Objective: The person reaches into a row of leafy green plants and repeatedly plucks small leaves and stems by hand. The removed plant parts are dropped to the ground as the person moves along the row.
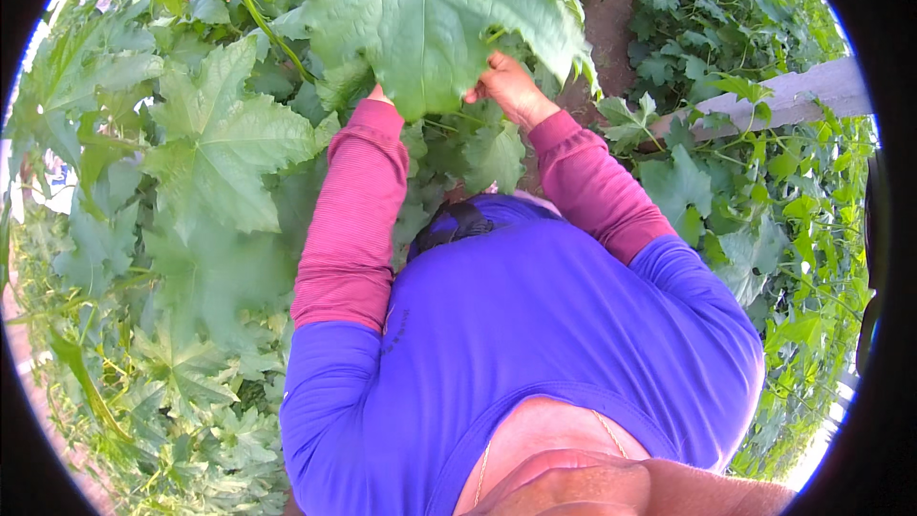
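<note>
A large lobed green leaf (437, 29) of a climbing vine spreads over the space in front of me and covers part of both hands. My left hand (381, 94) is almost wholly behind its lower left edge; only a bit near the wrist shows, so its fingers are hidden. At the leaf's lower right edge is my right hand (510, 89), fingers bent and drawn together near the leaf and a thin stem. Whether anything is pinched between them cannot be made out. A smaller leaf (496, 156) hangs below, between my two forearms.
Dense vine foliage (222, 136) fills the left side, with a thick green stem (258, 14) at the upper left. A pale post or beam (788, 100) juts in from the right among more vines. Bare soil (609, 29) runs between the plants at the upper right.
</note>
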Tool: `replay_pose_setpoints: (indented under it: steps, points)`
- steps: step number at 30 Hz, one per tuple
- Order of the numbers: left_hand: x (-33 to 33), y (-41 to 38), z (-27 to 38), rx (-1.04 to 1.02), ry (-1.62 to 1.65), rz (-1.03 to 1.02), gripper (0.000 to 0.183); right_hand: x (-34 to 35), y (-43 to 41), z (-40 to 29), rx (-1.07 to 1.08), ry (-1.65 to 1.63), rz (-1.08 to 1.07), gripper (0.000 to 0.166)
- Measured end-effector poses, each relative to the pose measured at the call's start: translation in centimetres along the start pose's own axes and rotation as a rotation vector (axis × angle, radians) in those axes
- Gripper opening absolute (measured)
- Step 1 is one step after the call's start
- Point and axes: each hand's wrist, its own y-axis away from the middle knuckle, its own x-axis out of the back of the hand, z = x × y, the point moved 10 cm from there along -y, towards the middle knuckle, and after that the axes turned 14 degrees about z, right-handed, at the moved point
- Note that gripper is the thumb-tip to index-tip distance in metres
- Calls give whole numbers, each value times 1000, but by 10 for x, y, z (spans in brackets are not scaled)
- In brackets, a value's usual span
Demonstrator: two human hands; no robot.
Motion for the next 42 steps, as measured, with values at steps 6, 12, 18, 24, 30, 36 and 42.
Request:
replay_pose_setpoints:
  steps: [6,12,18,24,30,36,42]
  points:
    - [30,39,29,621,96,168,38,-9,-9,-22,221,-182,-101,24]
    - [7,81,11,782,-56,-32,20,-6,-15,1,117,5,-175,30]
    - [36,53,95,538,411,236,21,3,-12,-17,231,125,-130,21]
    - [120,42,160,405,735,672,23,3,-9,-27,289,143,-224,14]
    - [172,4,282,-186,363,821,23,22,-21,-8,346,149,-147,16]
    - [149,-100,339,-71,158,724,36,28,-22,21,237,139,-415,14]
    - [148,-153,307,92,542,534,63,52,8,17,654,466,-248,14]
